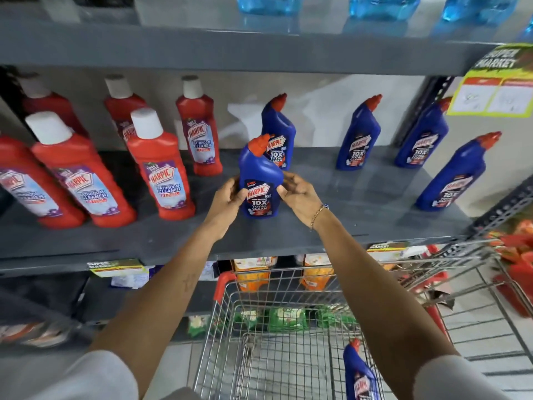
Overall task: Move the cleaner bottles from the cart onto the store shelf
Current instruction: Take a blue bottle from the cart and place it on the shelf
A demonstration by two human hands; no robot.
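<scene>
A person stands facing a grey metal store shelf (360, 203), both bare arms stretched forward. The left hand (227, 197) and the right hand (297, 192) together grasp a blue cleaner bottle (259, 180) with a red angled cap, one hand on each side of its lower body. The bottle stands upright, its base on or just above the shelf surface; which of the two cannot be told. Its label faces the viewer. A thin bracelet (317, 213) circles the right wrist.

Directly behind the held bottle stands a second blue bottle (278, 131). Three more blue bottles stand to the right, well apart from each other. On the left side of the same shelf stand several red bottles (161, 168) with white caps, labelled as bathroom cleaner.

Below the arms is a wire shopping cart (288, 356) with red corner trim. One blue bottle in the cart (359, 373) remains near its right side, cap pointing up.
</scene>
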